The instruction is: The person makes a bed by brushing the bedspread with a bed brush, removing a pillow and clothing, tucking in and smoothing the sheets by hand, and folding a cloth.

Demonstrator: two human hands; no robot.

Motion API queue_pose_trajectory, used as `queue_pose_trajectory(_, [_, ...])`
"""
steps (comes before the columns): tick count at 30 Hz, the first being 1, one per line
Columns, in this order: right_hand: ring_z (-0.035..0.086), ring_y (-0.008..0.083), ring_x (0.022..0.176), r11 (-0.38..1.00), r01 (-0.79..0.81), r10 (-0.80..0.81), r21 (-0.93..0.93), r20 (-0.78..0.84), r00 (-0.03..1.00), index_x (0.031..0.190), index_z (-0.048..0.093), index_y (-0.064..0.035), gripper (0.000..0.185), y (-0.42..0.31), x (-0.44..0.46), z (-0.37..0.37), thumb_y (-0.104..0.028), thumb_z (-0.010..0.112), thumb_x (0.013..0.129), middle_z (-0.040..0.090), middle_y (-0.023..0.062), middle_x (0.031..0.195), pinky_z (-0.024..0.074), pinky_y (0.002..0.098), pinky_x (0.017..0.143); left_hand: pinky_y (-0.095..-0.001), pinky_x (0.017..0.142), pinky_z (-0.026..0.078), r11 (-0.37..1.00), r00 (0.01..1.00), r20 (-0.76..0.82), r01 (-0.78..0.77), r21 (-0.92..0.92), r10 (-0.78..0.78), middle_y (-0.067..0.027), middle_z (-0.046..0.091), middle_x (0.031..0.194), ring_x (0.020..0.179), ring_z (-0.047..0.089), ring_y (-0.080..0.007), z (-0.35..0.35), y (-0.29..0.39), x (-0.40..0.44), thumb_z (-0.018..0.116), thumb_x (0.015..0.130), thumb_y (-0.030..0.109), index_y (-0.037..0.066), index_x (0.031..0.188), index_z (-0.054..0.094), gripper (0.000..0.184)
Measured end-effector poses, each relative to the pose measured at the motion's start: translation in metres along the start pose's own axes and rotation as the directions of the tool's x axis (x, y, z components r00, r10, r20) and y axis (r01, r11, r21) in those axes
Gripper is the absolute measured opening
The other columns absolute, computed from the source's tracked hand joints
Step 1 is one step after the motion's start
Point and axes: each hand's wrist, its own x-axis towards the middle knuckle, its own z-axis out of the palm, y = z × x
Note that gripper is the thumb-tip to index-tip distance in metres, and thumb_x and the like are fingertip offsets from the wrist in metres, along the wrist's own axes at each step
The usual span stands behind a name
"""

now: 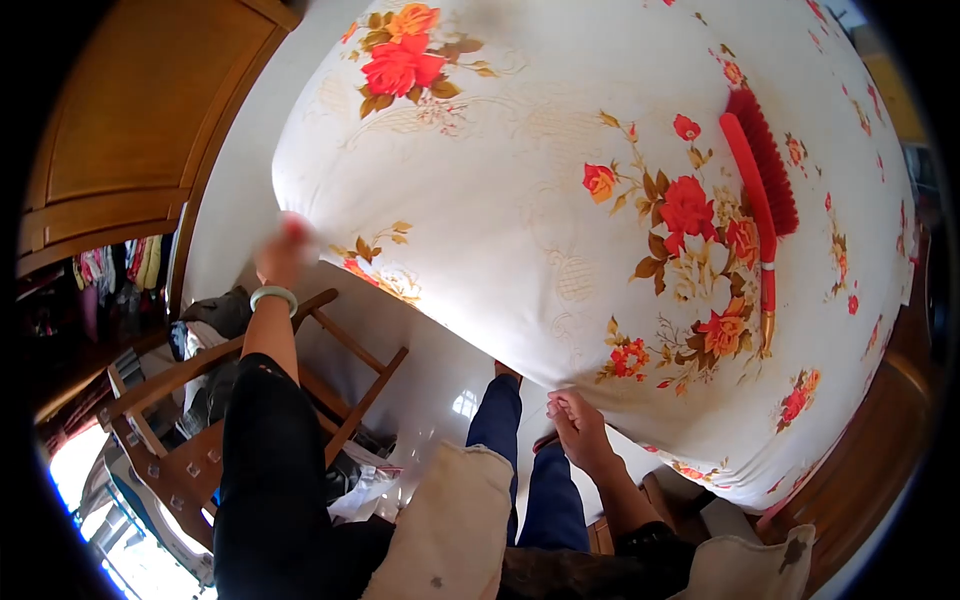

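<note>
A white bed sheet (pixel 480 210) printed with red and orange roses covers the bed in front of me. My left hand (pixel 280 252), with a pale bangle at the wrist, reaches to the sheet's left corner; its fingers are blurred, so their grip cannot be made out. At the near edge, my right hand (pixel 582 428) has its fingers closed on the sheet's border, where small creases run into the cloth. On the right part of the sheet lies a red bed brush (pixel 752 180) with red bristles, its handle pointing toward me.
A wooden chair (pixel 205 450) with clothes on it stands at the left, close to my left arm. Behind it is a wooden wardrobe (pixel 130 100) with hanging clothes below. Wooden bed frame (pixel 880 430) shows at the right. My legs are beside the bed's near edge.
</note>
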Motion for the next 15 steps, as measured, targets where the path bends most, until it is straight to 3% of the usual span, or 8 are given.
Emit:
queue_pose_trajectory(2, [0.063, 0.0152, 0.074, 0.995, 0.100, -0.099, 0.023, -0.066, 0.993, 0.106, 0.055, 0.0002, 0.019, 0.007, -0.006, -0.007, -0.012, 0.054, 0.092, 0.063, 0.0102, 0.082, 0.0492, 0.0269, 0.064, -0.0463, 0.078, 0.048, 0.999, 1.000, -0.003, 0.023, 0.035, -0.022, -0.0187, 0.066, 0.091, 0.091, 0.062, -0.0361, 0.028, 0.001, 0.017, 0.056, 0.085, 0.032, 0.008, 0.092, 0.069, 0.029])
queue_pose_trajectory(4, [0.064, 0.0159, 0.075, 0.992, 0.123, -0.116, 0.035, -0.162, 0.980, 0.105, 0.056, -0.0011, 0.016, -0.022, -0.013, -0.035, -0.007, 0.055, 0.091, 0.063, 0.0112, 0.085, 0.0494, 0.0270, 0.065, -0.0398, 0.061, 0.051, 0.982, 0.968, -0.170, -0.187, -0.009, 0.183, -0.0205, 0.066, 0.078, 0.069, 0.065, -0.0315, 0.097, -0.048, 0.054, 0.057, 0.085, 0.026, 0.004, 0.085, 0.069, 0.025])
queue_pose_trajectory(5, [0.064, 0.0168, 0.074, 0.983, 0.180, -0.181, -0.030, -0.299, 0.937, 0.103, 0.057, -0.0005, 0.015, -0.037, -0.016, -0.057, -0.003, 0.054, 0.089, 0.063, 0.0113, 0.084, 0.0493, 0.0268, 0.066, -0.0337, 0.045, 0.046, 0.870, 0.957, 0.193, 0.279, -0.407, -0.217, -0.0128, 0.062, 0.062, 0.053, 0.061, -0.0222, 0.146, -0.096, 0.110, 0.054, 0.087, 0.024, 0.007, 0.081, 0.068, 0.023])
queue_pose_trajectory(7, [0.059, 0.0126, 0.083, 0.943, 0.273, -0.332, -0.188, -0.563, 0.757, 0.100, 0.057, 0.0013, 0.012, -0.030, -0.011, -0.111, -0.002, 0.048, 0.092, 0.061, 0.0075, 0.090, 0.0463, 0.0245, 0.076, -0.0262, 0.036, 0.036, 0.408, 0.862, 0.386, 0.498, -0.765, -0.327, -0.0050, 0.056, 0.066, 0.045, 0.052, -0.0161, 0.135, -0.089, 0.100, 0.051, 0.090, 0.023, 0.009, 0.095, 0.058, 0.017])
queue_pose_trajectory(10, [0.056, 0.0177, 0.098, 0.878, 0.209, -0.478, -0.431, -0.759, 0.442, 0.117, 0.050, 0.0026, 0.026, -0.030, 0.006, -0.202, -0.004, 0.049, 0.092, 0.057, 0.0115, 0.108, 0.0447, 0.0286, 0.087, -0.0364, 0.072, 0.050, 0.104, 0.955, 0.280, 0.290, -0.951, -0.099, -0.0126, 0.055, 0.114, 0.095, 0.059, -0.0239, 0.157, -0.151, 0.126, 0.052, 0.089, 0.016, 0.006, 0.129, 0.043, 0.042])
queue_pose_trajectory(12, [0.049, 0.0252, 0.113, 0.890, 0.029, -0.427, -0.455, -0.809, 0.405, 0.128, 0.040, 0.0030, 0.047, -0.010, 0.030, -0.250, -0.016, 0.058, 0.089, 0.048, 0.0186, 0.124, 0.0413, 0.0326, 0.094, -0.0440, 0.099, 0.037, 0.597, 0.897, -0.253, 0.015, -0.802, -0.363, -0.0155, 0.043, 0.133, 0.122, 0.042, -0.0302, 0.036, 0.013, 0.016, 0.053, 0.089, 0.015, 0.006, 0.137, 0.036, 0.052])
queue_pose_trajectory(13, [0.047, 0.0369, 0.113, 0.796, -0.058, -0.553, -0.603, -0.763, 0.336, 0.126, 0.041, 0.0037, 0.050, -0.002, 0.051, -0.267, -0.015, 0.061, 0.084, 0.049, 0.0234, 0.120, 0.0375, 0.0424, 0.097, -0.0435, 0.099, 0.038, 0.755, 0.911, -0.388, -0.154, -0.638, -0.143, -0.0178, 0.040, 0.135, 0.123, 0.041, -0.0336, 0.002, 0.062, -0.015, 0.054, 0.089, 0.016, 0.004, 0.137, 0.036, 0.052])
queue_pose_trajectory(15, [0.046, 0.0389, 0.115, 0.754, -0.180, -0.523, -0.632, -0.743, 0.417, 0.128, 0.040, 0.0034, 0.060, -0.004, 0.086, -0.287, -0.027, 0.063, 0.082, 0.049, 0.0231, 0.123, 0.0370, 0.0451, 0.097, -0.0439, 0.104, 0.033, 0.804, 0.855, -0.443, -0.452, -0.387, 0.268, -0.0213, 0.032, 0.140, 0.128, 0.035, -0.0370, -0.040, 0.151, -0.067, 0.057, 0.088, 0.017, 0.003, 0.139, 0.031, 0.059])
